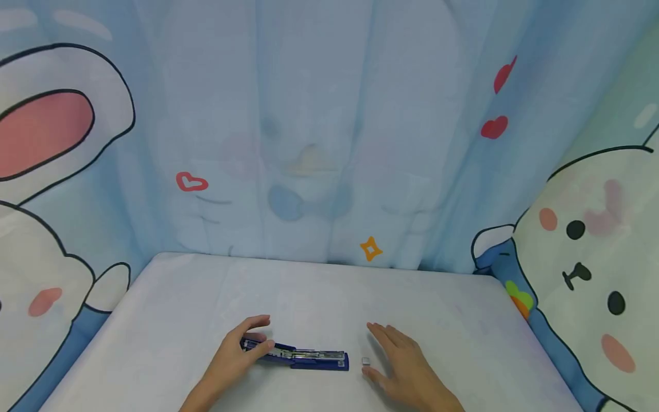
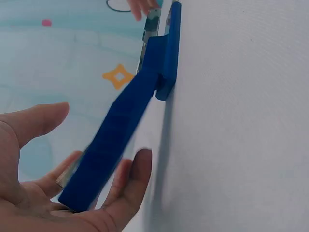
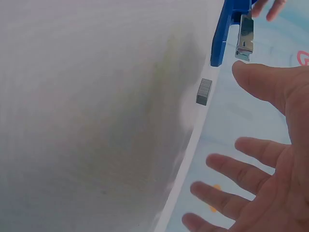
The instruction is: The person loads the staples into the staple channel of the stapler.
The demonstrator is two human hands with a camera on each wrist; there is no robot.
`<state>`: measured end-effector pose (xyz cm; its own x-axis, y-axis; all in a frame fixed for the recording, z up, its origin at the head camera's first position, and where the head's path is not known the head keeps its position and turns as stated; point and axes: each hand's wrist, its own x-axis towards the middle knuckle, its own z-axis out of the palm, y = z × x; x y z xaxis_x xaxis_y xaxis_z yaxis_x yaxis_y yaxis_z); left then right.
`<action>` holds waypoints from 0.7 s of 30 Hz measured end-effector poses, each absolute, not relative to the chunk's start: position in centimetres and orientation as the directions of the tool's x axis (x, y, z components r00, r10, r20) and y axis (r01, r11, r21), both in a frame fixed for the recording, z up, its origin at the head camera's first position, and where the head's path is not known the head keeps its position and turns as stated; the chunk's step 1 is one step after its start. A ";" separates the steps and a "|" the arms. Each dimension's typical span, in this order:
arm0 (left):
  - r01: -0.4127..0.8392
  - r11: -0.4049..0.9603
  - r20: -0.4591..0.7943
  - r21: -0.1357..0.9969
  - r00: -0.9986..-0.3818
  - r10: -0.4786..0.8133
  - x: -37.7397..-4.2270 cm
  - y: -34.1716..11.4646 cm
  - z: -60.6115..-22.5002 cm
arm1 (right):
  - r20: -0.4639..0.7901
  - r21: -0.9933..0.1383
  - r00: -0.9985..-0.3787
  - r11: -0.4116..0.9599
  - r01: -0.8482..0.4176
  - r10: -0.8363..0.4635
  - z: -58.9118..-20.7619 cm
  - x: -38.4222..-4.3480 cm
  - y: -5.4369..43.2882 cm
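A blue stapler [image 1: 319, 359] lies on the white table, its metal staple channel exposed and its blue upper arm [image 2: 116, 125] folded back and tilted up. My left hand [image 1: 238, 352] is around the end of that arm; in the left wrist view its thumb [image 2: 46, 121] stands apart from the stapler and the other fingers are loosely bent about the end. Beyond the stapler's right end sits a small grey block of staples [image 3: 204, 92]. Beside it is my right hand [image 1: 404, 366], fingers spread, holding nothing. Thumb and fingers are apart from the staples in the right wrist view.
The white-covered table [image 1: 206, 286] runs back to a light blue curtain [image 1: 319, 114] printed with cartoon animals, hearts and a star. The curtain also hangs along both sides of the table.
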<state>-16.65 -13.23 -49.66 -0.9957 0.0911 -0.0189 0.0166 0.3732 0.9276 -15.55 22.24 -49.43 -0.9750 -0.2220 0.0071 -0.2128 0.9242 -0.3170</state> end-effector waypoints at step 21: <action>-0.205 -0.049 -0.174 0.977 -0.914 0.367 -17.8 -15.4 -52.7 | 0.026 -0.390 -0.949 0.871 -0.299 -0.314 -49.6 -16.1 21.7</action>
